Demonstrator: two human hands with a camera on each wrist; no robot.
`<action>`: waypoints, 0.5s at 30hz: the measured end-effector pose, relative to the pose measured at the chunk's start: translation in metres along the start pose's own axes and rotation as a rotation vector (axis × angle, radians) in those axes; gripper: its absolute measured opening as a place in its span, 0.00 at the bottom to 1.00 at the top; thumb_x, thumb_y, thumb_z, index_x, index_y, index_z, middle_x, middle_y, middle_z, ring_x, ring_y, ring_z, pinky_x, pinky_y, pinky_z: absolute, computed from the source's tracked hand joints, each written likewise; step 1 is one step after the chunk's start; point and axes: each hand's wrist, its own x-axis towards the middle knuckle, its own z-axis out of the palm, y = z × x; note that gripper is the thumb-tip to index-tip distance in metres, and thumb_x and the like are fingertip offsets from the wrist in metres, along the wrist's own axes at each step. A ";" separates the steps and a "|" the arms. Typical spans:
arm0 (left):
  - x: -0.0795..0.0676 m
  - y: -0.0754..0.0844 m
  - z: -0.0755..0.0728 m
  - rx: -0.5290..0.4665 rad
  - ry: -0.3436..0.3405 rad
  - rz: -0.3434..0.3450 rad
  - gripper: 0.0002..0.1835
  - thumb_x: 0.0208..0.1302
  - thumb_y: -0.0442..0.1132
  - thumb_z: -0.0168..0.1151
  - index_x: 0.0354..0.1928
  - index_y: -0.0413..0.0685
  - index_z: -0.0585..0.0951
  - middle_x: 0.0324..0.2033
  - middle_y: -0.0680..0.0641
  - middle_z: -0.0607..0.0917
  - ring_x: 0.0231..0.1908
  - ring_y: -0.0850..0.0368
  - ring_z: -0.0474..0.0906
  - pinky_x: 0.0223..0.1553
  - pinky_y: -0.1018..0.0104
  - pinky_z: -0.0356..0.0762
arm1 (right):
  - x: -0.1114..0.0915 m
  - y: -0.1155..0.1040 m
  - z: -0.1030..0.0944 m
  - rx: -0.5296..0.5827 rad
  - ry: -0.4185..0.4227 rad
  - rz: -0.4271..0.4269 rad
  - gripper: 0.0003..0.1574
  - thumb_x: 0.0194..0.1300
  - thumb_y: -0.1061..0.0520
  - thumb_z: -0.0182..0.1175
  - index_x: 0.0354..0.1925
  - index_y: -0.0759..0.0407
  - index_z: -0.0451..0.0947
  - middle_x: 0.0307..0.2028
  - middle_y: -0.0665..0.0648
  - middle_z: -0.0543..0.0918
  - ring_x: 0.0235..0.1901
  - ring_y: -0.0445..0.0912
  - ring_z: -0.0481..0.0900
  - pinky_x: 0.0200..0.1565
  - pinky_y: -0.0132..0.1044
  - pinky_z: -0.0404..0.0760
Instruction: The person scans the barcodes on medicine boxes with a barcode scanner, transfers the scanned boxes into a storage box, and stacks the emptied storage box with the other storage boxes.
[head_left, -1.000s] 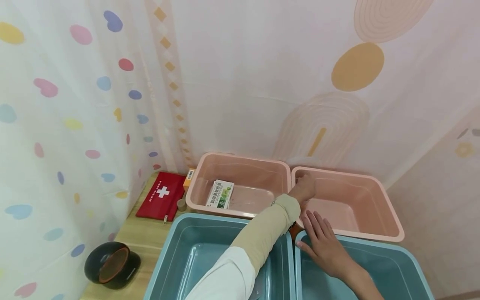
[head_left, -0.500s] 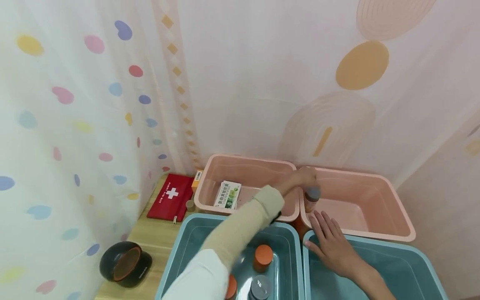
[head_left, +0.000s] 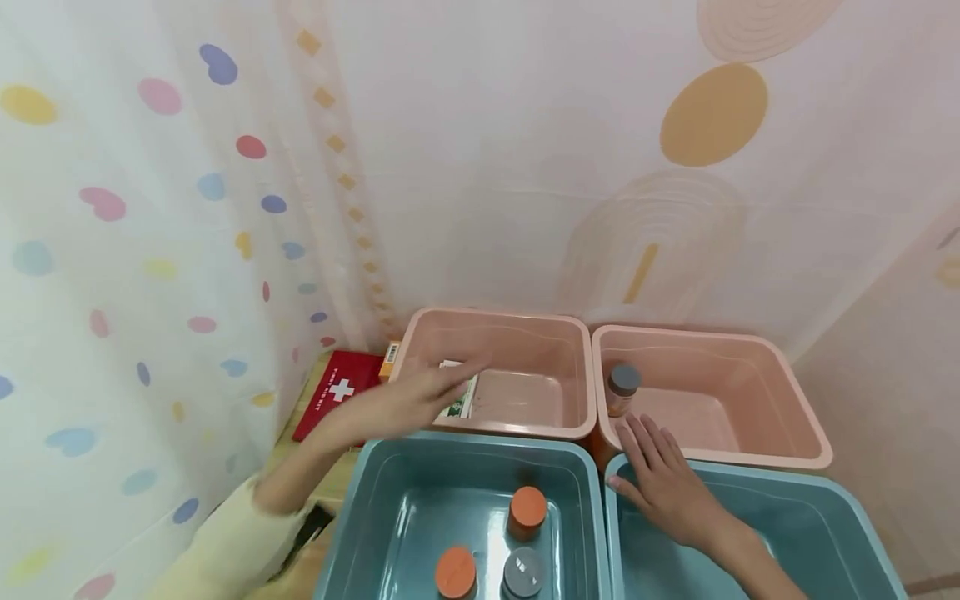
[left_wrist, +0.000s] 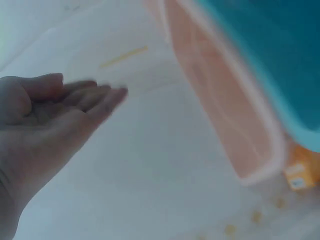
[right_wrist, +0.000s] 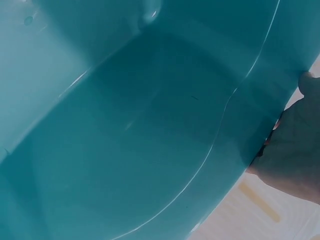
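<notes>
My left hand (head_left: 408, 402), blurred, hovers above the left pink bin's (head_left: 540, 432) front left part with nothing in it. In the left wrist view the same hand (left_wrist: 55, 110) shows loosely extended fingers. My right hand (head_left: 671, 500) rests with straight fingers over the rims where the right pink bin (head_left: 750, 454) meets the right blue bin (head_left: 840, 500). A grey-lidded bottle (head_left: 621, 392) stands in the right pink bin's left corner, close to the right fingertips. Partly behind the left hand, a white and green medicine box (head_left: 461, 404) lies in the left pink bin.
The left blue bin (head_left: 375, 492) contains two orange-lidded bottles (head_left: 527, 508) and a grey-lidded jar (head_left: 522, 573). A red first aid pouch (head_left: 341, 387) and an orange box (head_left: 390, 358) lie at the left on the wooden table (head_left: 341, 479). A patterned curtain (head_left: 480, 208) hangs behind.
My left hand has let go of the grey-lidded bottle in the right pink bin and swung left over the left pink bin. The right hand has stayed on the rims.
</notes>
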 end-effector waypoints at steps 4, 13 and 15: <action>-0.052 0.000 0.032 -0.099 -0.011 -0.139 0.44 0.87 0.48 0.55 0.91 0.54 0.43 0.89 0.39 0.47 0.86 0.30 0.43 0.77 0.27 0.64 | -0.002 -0.003 0.004 0.008 0.002 -0.003 0.52 0.81 0.41 0.62 0.84 0.69 0.55 0.86 0.72 0.55 0.85 0.72 0.47 0.81 0.73 0.50; -0.084 -0.036 0.126 -0.381 -0.109 -0.345 0.45 0.82 0.53 0.63 0.90 0.51 0.53 0.84 0.36 0.64 0.77 0.31 0.68 0.71 0.24 0.70 | -0.005 0.010 0.022 -0.036 0.144 -0.127 0.51 0.85 0.35 0.52 0.85 0.66 0.54 0.83 0.74 0.58 0.87 0.63 0.45 0.84 0.37 0.20; -0.083 -0.049 0.143 -0.446 -0.110 -0.420 0.46 0.80 0.54 0.66 0.89 0.48 0.56 0.81 0.34 0.68 0.72 0.34 0.71 0.70 0.24 0.71 | -0.005 0.011 0.023 -0.021 0.155 -0.133 0.51 0.85 0.34 0.52 0.85 0.66 0.54 0.83 0.74 0.58 0.86 0.65 0.46 0.85 0.40 0.21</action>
